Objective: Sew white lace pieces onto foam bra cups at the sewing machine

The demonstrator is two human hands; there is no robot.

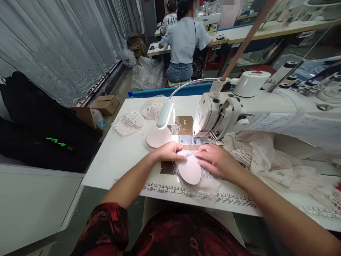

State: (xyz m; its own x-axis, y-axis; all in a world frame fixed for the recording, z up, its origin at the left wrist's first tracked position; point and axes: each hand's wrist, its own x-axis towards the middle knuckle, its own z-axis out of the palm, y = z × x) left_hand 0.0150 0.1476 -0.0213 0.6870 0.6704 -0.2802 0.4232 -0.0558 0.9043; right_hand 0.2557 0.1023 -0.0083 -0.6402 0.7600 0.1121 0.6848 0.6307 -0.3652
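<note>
Surface (106, 163), white, with a printed ruler along its near edge, carries a sewing machine (245, 96), heaped lace (285, 165) under its arm, and a pale cup pad (157, 137). In front of the needle, the left hand (170, 152) pinches lacy fabric (210, 181) at a second cup pad (190, 170); the right hand (217, 160) rests fingertips opposite, its grip unclear.

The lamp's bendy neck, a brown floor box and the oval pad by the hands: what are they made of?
Lamp neck: likely metal, shiny and ribbed.
Brown box: cardboard, by its dull, folded sides.
Oval pad: perhaps fabric-covered foam, from its smooth, matte face; the inside is hidden.
</note>
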